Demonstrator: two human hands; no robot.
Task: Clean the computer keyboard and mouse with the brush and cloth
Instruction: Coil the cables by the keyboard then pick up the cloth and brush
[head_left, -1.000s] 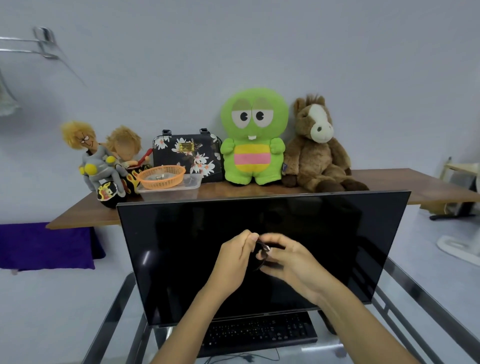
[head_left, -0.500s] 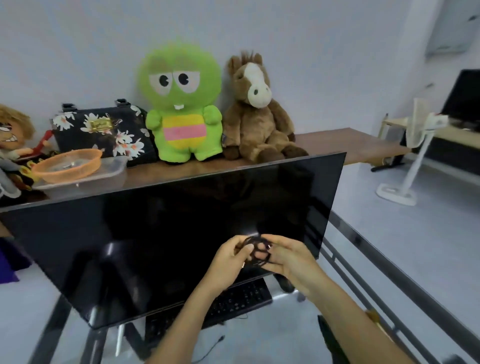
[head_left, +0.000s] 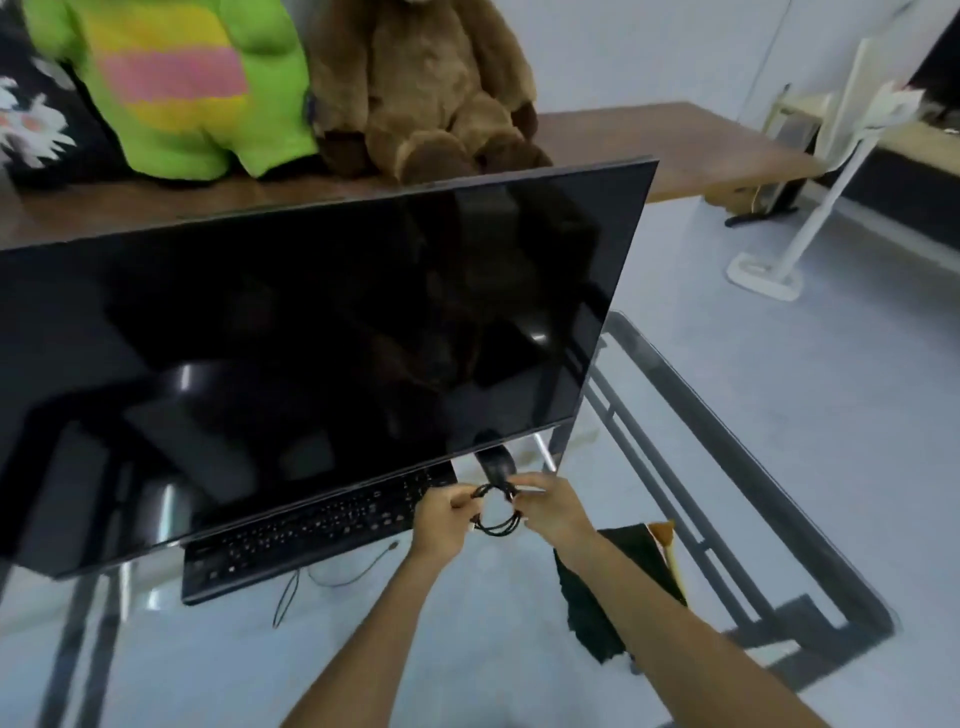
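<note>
Left hand (head_left: 439, 522), right hand (head_left: 550, 512) pinch coiled cable (head_left: 496, 512).

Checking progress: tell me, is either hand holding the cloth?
No, both the left hand and right hand grip a coiled cable; the dark cloth lies untouched.

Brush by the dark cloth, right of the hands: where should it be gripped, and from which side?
Grip the brush on its pale handle, likely from above and the right. It lies flat on the glass table, and the black cloth and right forearm cover its left side. The brown bristle end points away from the person; the handle's near end is hidden.
</note>
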